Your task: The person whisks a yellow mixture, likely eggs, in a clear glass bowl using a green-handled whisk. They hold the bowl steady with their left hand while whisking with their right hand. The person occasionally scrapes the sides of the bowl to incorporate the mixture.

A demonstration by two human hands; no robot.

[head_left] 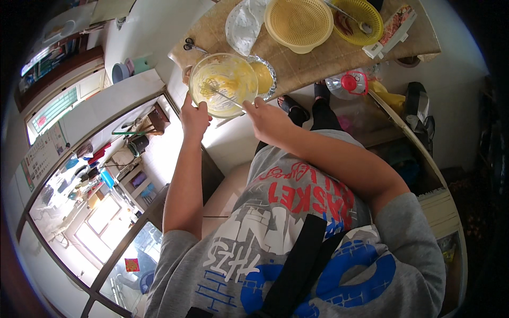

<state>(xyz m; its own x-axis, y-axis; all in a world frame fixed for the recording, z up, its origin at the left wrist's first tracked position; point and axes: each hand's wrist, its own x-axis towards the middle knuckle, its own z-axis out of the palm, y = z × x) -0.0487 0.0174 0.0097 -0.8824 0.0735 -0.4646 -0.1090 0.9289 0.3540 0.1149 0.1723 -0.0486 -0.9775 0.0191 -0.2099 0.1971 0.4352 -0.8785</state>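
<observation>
A clear glass bowl with yellow batter sits at the near edge of a beige counter. My left hand grips the bowl's near rim. My right hand holds the handle of a metal whisk whose wire head rests in the batter. A foil cup of yellow liquid stands right behind the bowl, touching it.
Farther along the counter lie scissors, a white plate, a pale yellow colander, a yellow basket with a spoon and a flat package. A clear bottle with red cap stands below the counter.
</observation>
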